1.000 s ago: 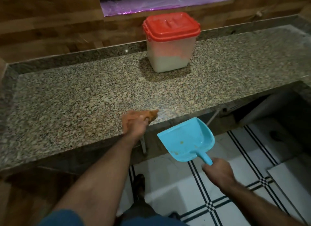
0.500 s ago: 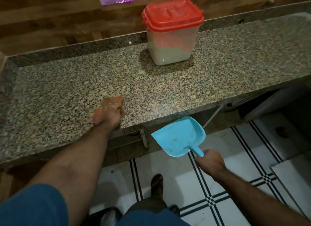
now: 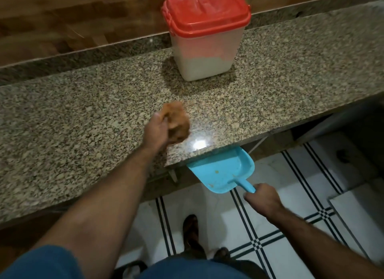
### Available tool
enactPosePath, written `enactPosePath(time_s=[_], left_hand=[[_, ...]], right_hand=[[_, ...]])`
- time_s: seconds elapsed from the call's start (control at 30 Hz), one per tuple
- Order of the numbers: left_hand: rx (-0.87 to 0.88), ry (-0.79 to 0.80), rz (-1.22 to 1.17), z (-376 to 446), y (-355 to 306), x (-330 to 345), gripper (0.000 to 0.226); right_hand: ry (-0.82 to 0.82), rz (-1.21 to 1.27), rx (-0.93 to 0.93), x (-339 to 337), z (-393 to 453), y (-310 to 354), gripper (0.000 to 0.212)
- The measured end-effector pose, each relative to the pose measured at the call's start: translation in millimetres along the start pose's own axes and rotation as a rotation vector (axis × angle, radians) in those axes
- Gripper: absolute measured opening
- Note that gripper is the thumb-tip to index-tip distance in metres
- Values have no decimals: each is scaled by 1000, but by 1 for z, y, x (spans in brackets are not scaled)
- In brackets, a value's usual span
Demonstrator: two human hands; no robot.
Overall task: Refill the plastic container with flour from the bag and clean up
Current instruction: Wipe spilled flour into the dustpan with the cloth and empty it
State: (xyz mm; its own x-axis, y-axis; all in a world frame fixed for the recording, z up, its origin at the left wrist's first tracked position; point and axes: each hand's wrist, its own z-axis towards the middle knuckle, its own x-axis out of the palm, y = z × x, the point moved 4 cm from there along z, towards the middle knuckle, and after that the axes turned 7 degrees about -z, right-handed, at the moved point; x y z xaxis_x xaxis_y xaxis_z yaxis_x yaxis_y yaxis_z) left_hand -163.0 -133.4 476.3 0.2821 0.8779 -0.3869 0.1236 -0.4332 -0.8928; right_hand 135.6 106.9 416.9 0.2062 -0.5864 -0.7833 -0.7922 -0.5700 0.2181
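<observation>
A clear plastic container with a red lid stands shut at the back of the granite counter, partly filled with white flour. My left hand presses a bunched brown cloth on the counter near its front edge. My right hand grips the handle of a blue dustpan, whose mouth is tucked just under the counter's front edge, right of the cloth. The flour bag is not in view.
A wooden wall rises behind the counter. Below lies a white tiled floor with black lines, and my sandalled feet stand on it. A dark opening sits under the counter at the right.
My left hand with the cloth swept left, then came back right and further onto the counter. The dustpan rose until its mouth slipped under the counter edge.
</observation>
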Motion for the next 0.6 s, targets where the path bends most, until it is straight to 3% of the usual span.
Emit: enactPosePath(time_s=[0.07, 0.1, 0.2, 0.27, 0.33, 0.43, 0.47, 0.53, 0.6], left_hand=[[71, -64, 334, 8, 27, -10, 15], [146, -24, 448, 8, 34, 2, 17], [413, 30, 330, -6, 19, 90, 17], [512, 237, 280, -31, 1, 167, 13], [381, 304, 213, -37, -18, 205, 20], [128, 221, -29, -28, -60, 197, 28], [124, 165, -51, -24, -67, 186, 26], [141, -17, 37, -17, -68, 159, 24], [112, -169, 275, 0, -42, 137, 25]], right_hand=[[4, 7, -7, -5, 5, -8, 23], [10, 6, -15, -7, 7, -12, 24], [35, -5, -39, -15, 17, -22, 24], [42, -3, -44, -23, 24, -30, 23], [51, 26, -45, -33, 32, -41, 21], [63, 39, -51, -54, 45, -61, 17], [67, 53, -47, -63, 51, -70, 18], [69, 71, -35, -81, 63, -91, 18], [65, 66, -37, -98, 76, -110, 19]])
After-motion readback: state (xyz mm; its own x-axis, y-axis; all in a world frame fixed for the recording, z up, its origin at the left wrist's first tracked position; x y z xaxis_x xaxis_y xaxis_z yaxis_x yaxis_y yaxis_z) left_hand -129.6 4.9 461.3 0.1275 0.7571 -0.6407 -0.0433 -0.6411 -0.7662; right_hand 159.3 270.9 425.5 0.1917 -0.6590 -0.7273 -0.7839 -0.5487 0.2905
